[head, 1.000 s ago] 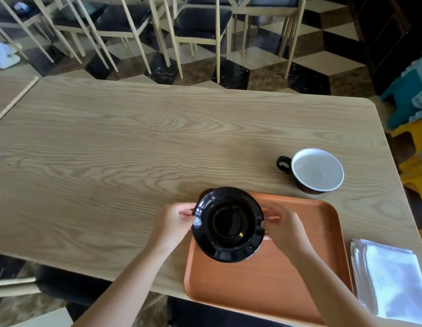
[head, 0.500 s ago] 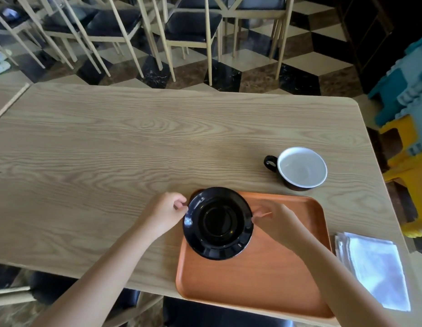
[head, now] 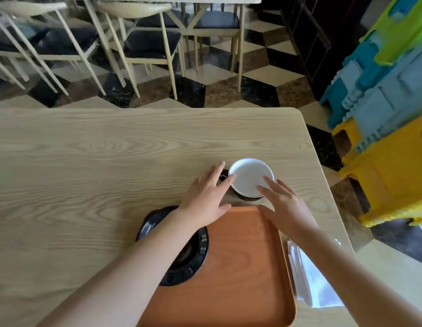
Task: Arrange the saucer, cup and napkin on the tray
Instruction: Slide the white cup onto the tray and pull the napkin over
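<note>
A: From the head camera, where does the cup (head: pixel 250 179) sit?

B: On the wooden table (head: pixel 87 166), just beyond the far edge of the orange tray (head: pixel 240 267), upright, white inside and dark outside; its handle points left, under the left hand (head: pixel 206 197).

A: And the hands?

B: Both are spread open and hold nothing; the left hand's fingertips (head: pixel 231 178) reach the rim at the handle side; the right hand (head: pixel 284 204) lies at the near right of the rim, fingers over it; neither has closed.

A: So which hand is better placed?

B: The cup lies straight ahead between them; I judge the left nearer the handle.

A: The rest?

B: The black saucer (head: pixel 193 256) rests on the tray's left part, partly hidden by the left forearm; the white napkin (head: pixel 309 279) lies on the table just right of the tray.
</note>
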Tool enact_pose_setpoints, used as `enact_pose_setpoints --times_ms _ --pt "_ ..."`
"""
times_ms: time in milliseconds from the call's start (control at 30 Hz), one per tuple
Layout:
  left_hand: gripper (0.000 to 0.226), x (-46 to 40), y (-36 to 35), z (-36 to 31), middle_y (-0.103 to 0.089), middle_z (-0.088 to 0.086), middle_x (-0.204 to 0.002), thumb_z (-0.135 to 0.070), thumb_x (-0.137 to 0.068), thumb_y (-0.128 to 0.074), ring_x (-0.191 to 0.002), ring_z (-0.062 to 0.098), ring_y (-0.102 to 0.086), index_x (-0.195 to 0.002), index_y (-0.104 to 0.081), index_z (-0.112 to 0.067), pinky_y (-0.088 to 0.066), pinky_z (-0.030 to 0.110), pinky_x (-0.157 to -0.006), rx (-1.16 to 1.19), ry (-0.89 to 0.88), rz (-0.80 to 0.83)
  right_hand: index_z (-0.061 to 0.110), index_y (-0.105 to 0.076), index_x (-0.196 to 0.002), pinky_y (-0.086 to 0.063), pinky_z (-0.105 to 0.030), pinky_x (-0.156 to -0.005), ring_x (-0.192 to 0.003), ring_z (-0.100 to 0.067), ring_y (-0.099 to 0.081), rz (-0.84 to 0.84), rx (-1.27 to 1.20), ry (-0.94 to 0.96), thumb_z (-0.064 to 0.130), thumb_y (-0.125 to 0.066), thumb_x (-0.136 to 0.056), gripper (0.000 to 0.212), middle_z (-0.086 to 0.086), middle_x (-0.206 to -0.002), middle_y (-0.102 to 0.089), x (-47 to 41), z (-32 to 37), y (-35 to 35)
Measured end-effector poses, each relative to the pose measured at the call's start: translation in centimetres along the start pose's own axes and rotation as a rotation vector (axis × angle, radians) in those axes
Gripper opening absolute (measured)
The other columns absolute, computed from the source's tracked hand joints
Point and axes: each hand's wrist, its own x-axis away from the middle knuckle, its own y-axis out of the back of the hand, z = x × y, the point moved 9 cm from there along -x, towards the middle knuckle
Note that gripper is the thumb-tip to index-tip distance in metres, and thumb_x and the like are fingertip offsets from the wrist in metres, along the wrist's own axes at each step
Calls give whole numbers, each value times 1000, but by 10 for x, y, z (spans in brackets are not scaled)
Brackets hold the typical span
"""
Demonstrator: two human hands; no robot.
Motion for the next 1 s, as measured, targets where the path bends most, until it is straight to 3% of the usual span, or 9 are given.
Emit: enact_pose_setpoints --times_ms 133,267,400,533,733,867,1000 --pt "56 -18 -4 -1 -23 13 -152 -31 -89 -56 -136 27 -26 -138 -35 -16 -34 42 -104 35 5 0 17 -57 -123 -41 -34 -96 -128 -21 -43 -106 -41 20 24 -61 -86 38 0 -145 -42 -5 -2 8" --pt "42 -25 4 1 -46 11 -135 -24 -85 -63 -123 28 -41 -124 -54 -12 -43 40 -88 80 -27 -116 7 -70 -95 -56 -43 -72 -100 -31 -65 -238 -17 125 15 -77 -69 28 -12 -119 -65 -6 1 13" --pt "37 -25 10 2 -56 14 -121 -17 -76 -73 -109 33 -52 -112 -64 -9 -47 39 -78 102 -74 -206 6 -71 -80 -59 -45 -54 -84 -31 -70 -307 3 209 12 -85 -56 28 -13 -103 -72 -4 2 16" --pt "37 -23 9 1 -63 19 -99 -10 -62 -83 -91 38 -60 -96 -69 -4 -53 43 -73 142 -120 -247 7 -69 -79 -59 -43 -52 -89 -29 -69 -327 -13 269 10 -84 -58 26 -10 -103 -72 -6 3 21" --pt "37 -5 33 -15 -62 19 -98 -15 -62 -83 -90 35 -57 -95 -69 -6 -54 42 -73 179 -184 -330 7 -70 -82 -60 -39 -56 -93 -26 -69 -426 -42 329 10 -83 -61 25 -8 -104 -72 21 6 49" --pt "29 28 41 -32 -62 15 -98 -31 -75 -66 -90 23 -50 -96 -64 -12 -49 33 -76 181 -248 -409 8 -70 -84 -60 -40 -55 -96 -26 -68 -487 -31 362 14 -77 -65 21 -8 -105 -72 59 9 54" --pt "29 52 23 -38 -63 14 -100 -35 -80 -59 -92 23 -57 -97 -65 -12 -52 31 -78 153 -228 -378 9 -71 -83 -59 -35 -56 -97 -24 -67 -489 -38 336 16 -73 -67 18 -5 -106 -72 82 8 41"
